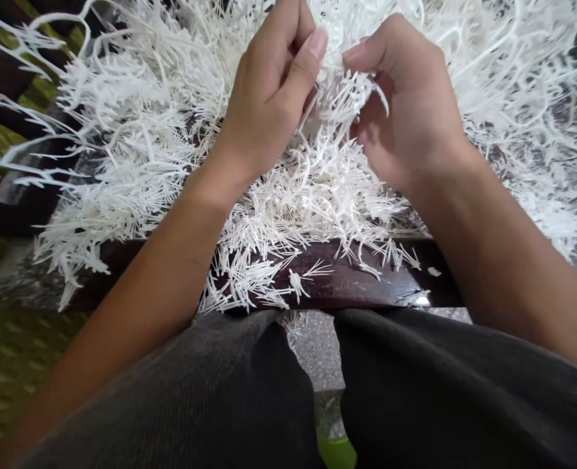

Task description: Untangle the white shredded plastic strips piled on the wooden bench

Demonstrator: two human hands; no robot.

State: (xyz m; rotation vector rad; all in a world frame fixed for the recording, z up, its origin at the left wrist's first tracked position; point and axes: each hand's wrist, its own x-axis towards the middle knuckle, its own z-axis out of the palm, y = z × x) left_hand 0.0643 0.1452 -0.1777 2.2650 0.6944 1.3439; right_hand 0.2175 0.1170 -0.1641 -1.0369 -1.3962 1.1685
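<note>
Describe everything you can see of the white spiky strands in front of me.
The white spiky strands form a dense, tangled heap of thin branching stems lined with fine needle-like bristles, matte and plastic-looking. They spread widely, with loose tips lying over a dark glossy edge. The left hand and right hand pinch a clump near the heap's middle.

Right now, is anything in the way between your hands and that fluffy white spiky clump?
Nothing visible stands in the way. Your left hand and right hand both touch the clump of thin white spiky strands directly. More loose white strands lie below it, but not between your fingers and the clump.
</note>
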